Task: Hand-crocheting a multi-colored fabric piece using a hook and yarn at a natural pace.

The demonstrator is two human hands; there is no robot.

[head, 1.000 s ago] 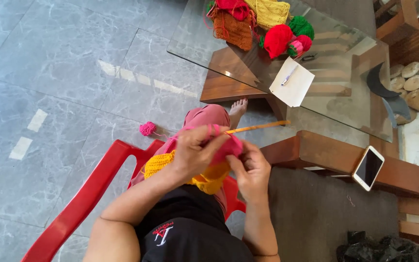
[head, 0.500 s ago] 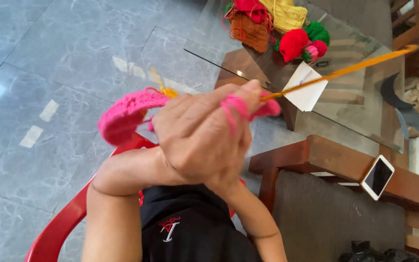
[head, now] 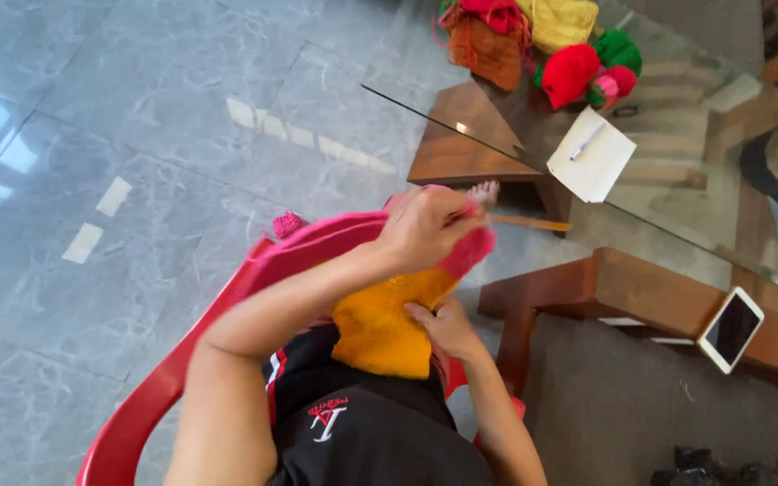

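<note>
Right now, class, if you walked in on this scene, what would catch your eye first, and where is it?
First, the pink and orange knitted piece in the middle, on the person's lap: the left hand grips its pink top by a wooden needle, while the right hand presses the orange part. Next, the bright yarn balls piled on the glass table at the upper right. A red plastic chair frames the lower left.

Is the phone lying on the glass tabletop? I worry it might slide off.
No, the phone rests on the wooden ledge, below the glass tabletop.
</note>
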